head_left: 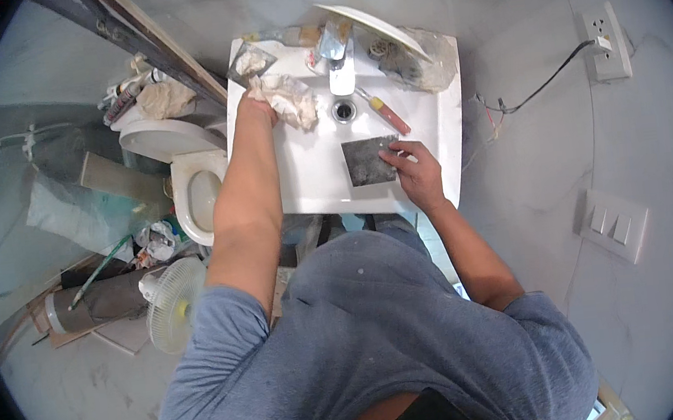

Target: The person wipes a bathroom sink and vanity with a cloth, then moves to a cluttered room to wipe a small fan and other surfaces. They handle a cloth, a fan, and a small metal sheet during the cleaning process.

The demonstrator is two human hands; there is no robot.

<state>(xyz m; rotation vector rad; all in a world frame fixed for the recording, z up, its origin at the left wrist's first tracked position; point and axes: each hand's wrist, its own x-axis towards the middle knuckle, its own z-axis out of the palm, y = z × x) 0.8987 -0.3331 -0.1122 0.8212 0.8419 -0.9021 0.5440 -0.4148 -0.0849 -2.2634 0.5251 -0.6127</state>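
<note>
The right hand (418, 170) has its grip nearly closed, thumb and fingers in a narrow pinch on the right side of a dark grey square plate (367, 164). Taking the drain (344, 111) as the clock's centre, that plate lies between five and six o'clock, over the near part of the white basin (309, 186); whether it rests on the surface or is slightly raised, I cannot tell. The step in hand looks to be handling the plate with one hand while the other attends to a crumpled off-white bundle (290, 104). Judging by the pinch, moving the plate calls for a steady hold on its edge and a level wrist.

A little farther off, a red-and-yellow-handled tool (390, 115) lies just past three o'clock, apart from both hands. At nine o'clock the left hand (260, 110) touches the bundle's left side; its fingers are partly hidden, so how far that grip is closed I cannot tell.

Beyond, the faucet (343, 76) stands at twelve, a clear plastic bag (435, 68) sits at two, and a small dark square with pale lumps (250, 61) at ten.
</note>
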